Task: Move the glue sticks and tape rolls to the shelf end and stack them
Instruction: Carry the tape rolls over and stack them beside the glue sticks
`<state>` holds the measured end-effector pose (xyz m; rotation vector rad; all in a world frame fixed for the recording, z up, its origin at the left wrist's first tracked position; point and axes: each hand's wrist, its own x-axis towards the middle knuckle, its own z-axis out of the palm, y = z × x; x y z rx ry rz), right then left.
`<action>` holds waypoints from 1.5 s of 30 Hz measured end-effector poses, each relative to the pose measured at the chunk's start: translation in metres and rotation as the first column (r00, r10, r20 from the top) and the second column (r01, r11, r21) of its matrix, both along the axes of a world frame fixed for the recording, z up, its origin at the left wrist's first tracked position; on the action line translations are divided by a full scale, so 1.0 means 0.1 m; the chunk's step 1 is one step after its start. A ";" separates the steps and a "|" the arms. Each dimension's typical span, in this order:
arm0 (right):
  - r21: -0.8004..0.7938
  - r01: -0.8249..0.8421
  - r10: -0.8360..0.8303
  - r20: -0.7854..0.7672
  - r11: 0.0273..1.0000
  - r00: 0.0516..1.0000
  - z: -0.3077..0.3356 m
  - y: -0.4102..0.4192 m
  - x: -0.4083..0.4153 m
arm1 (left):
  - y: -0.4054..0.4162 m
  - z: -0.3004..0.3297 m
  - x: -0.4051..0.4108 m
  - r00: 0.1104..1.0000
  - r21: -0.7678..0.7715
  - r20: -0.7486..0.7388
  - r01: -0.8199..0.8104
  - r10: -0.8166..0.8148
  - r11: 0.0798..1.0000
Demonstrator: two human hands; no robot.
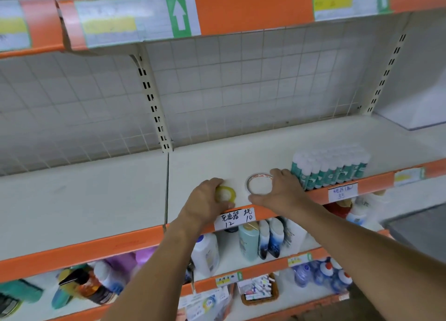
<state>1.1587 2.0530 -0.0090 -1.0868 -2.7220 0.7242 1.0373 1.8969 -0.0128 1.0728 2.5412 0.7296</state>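
Note:
A small yellowish tape roll (pixel 226 194) lies flat on the cream shelf (pixel 96 200) near its front edge, and my left hand (pixel 205 202) grips it from the left. Just to the right lies a larger clear tape roll (pixel 259 184) with a reddish inner rim. My right hand (pixel 282 193) holds it, fingers curled round its right side and thumb at its front. A packed block of green-and-white glue sticks (pixel 330 168) stands upright on the shelf, right behind my right hand.
Orange price rail (pixel 120 246) runs along the shelf front with handwritten labels (pixel 237 218). The shelf below holds several bottles (pixel 260 241) and a small basket (pixel 260 291). An upper shelf (pixel 253 9) overhangs. A grey surface (pixel 420 226) juts in at the right.

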 end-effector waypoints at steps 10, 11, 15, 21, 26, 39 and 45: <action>0.147 -0.071 0.074 -0.011 0.987 0.997 -0.04 -0.07 0.07 | -0.22 0.01 0.17 0.996 0.069 -0.036 -0.081 0.084 0.994; 0.210 -0.090 0.091 0.003 0.973 0.996 -0.03 -0.11 0.07 | -0.28 0.02 0.16 0.992 0.059 -0.069 -0.102 0.105 0.993; 0.328 -0.225 0.231 0.021 0.917 0.973 0.09 -0.37 -0.05 | -0.66 0.09 0.09 0.966 -0.041 -0.199 -0.177 0.166 0.983; 0.299 -0.500 0.518 0.022 0.812 0.855 0.29 -1.13 -0.49 | -1.44 0.20 -0.02 0.914 -0.156 -0.290 -0.338 0.284 0.928; 0.299 -0.695 0.707 0.086 0.654 0.702 0.31 -1.87 -0.86 | -2.18 0.30 -0.13 0.862 -0.214 -0.376 -0.437 0.339 0.874; 0.276 -0.865 0.860 0.182 0.420 0.476 0.37 -3.62 -1.86 | -4.19 0.42 -0.67 0.754 -0.294 -0.405 -0.643 0.517 0.708; 0.272 -0.899 0.901 0.178 0.342 0.397 0.33 -4.40 -2.26 | -4.94 0.50 -0.91 0.721 -0.295 -0.410 -0.684 0.558 0.667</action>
